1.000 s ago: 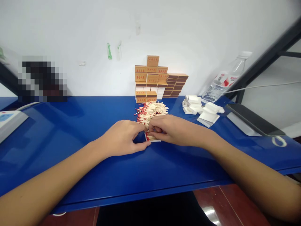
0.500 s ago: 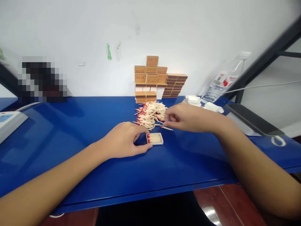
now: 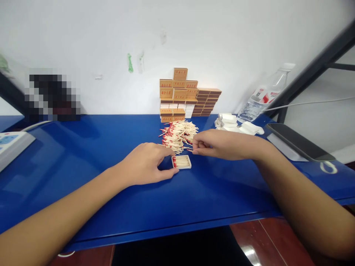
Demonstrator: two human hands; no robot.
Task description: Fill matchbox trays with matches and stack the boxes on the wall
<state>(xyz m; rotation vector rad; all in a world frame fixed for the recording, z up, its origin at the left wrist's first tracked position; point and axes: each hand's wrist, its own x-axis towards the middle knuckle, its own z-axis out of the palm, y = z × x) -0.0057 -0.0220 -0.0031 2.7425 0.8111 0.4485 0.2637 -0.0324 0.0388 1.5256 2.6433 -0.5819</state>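
Note:
My left hand (image 3: 151, 164) grips the left end of a small white matchbox tray (image 3: 190, 162) between thumb and forefinger. Red-headed matches (image 3: 181, 161) lie side by side in the tray, heads to the left. Just beyond it spreads a loose pile of matches (image 3: 180, 135) on the blue table (image 3: 133, 210). At the pile's near right edge, my right hand (image 3: 209, 144) pinches a match (image 3: 189, 149) between thumb and forefinger, its red head pointing left.
Orange matchboxes (image 3: 179, 94) are stacked against the wall behind the pile. To the right are white empty trays (image 3: 229, 120), a leaning water bottle (image 3: 260, 94) and a dark phone-like slab (image 3: 299, 142). A white device (image 3: 16, 146) sits at the far left.
My right hand has come down slightly onto the match at the pile's near edge and closed on it. My left hand keeps its grip on the tray.

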